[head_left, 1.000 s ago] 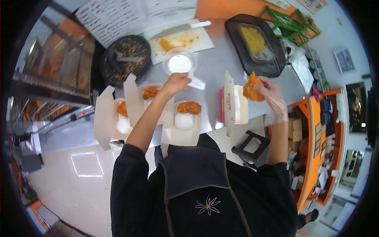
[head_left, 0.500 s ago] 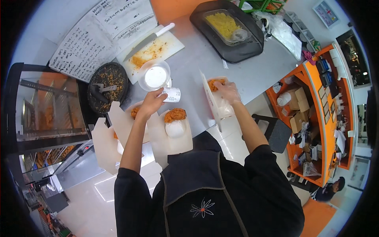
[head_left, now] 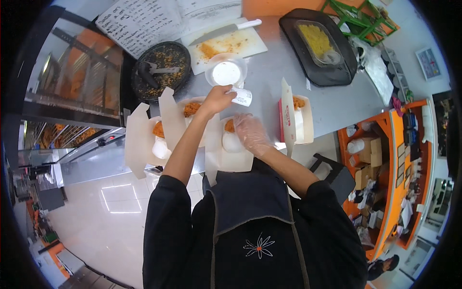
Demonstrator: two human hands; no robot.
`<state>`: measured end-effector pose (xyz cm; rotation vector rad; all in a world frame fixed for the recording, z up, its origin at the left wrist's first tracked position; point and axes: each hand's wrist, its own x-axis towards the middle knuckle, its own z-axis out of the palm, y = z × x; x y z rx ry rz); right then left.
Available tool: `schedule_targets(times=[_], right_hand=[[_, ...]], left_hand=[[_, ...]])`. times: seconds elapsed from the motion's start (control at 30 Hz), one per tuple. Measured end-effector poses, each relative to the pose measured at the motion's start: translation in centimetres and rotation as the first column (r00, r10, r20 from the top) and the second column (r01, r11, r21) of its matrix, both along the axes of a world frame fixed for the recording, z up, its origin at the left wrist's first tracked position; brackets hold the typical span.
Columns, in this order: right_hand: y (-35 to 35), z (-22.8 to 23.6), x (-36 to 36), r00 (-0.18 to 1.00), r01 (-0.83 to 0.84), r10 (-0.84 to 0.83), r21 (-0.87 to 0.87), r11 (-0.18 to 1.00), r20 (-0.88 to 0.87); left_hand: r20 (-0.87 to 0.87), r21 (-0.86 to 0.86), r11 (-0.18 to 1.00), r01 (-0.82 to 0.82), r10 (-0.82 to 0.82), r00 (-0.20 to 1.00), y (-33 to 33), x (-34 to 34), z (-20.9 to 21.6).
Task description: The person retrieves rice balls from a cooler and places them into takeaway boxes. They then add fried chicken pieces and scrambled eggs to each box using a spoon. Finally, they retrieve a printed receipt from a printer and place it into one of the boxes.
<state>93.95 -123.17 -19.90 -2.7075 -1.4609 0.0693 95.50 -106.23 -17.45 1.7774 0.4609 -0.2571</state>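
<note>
My bare left hand [head_left: 217, 100] pinches a curled white printed slip [head_left: 242, 97], just in front of a round clear tub [head_left: 226, 72] with something white inside. In a thin clear plastic glove, my right hand [head_left: 251, 134] reaches into an open paper meal box [head_left: 239, 163] near the counter's front edge. Its curled fingers close on the right side of a piece of fried chicken [head_left: 229, 126], partly covering it. Below the chicken sits a white mound of rice [head_left: 233, 142]. To the right stands another open box [head_left: 304, 124] with chicken and rice.
Two more filled boxes stand left, including one with rice [head_left: 161, 149]. Behind them are a black mortar [head_left: 161, 86] with a pestle and a cutting board [head_left: 255, 45] bearing a knife [head_left: 226, 31]. A black tray [head_left: 298, 62] carries a container of yellow food [head_left: 315, 41].
My right hand has left the right-hand box and moved left onto the chicken in the middle box. My left hand still holds the slip. The whole view has shifted.
</note>
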Motion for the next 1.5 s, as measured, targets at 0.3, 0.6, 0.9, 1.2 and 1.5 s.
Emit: schedule_targets(times=[0.3,0.6,0.9,1.2,1.5], right_hand=[[-0.3,-3.3,-1.4,0.999,0.034,-0.033,0.096,0.995,-0.015],[-2.2,-1.6,-1.2,0.997,-0.059,0.066,0.132,0.989,-0.043],[-2.1,-0.3,-0.1,0.986,-0.045,0.072,0.172,0.984,-0.153],[-14.2,8.0,9.1,0.732,0.642,-0.359,0.408,0.649,-0.579],[-8.4,9.6,1.6,0.754,0.482,-0.047,0.503,0.718,-0.655]], left_hand=[[0.136,0.080,0.996,-0.042,0.030,0.990,0.8,-0.2,-3.2],[0.078,0.187,0.981,0.047,-0.062,0.995,0.3,-0.2,-2.6],[0.072,0.146,0.987,0.070,-0.081,0.994,-0.6,-0.3,-1.3],[-0.075,0.540,0.767,0.347,-0.367,0.927,-0.5,-0.9,-4.2],[-0.328,0.618,0.595,0.513,-0.399,0.857,0.3,-0.2,-6.0]])
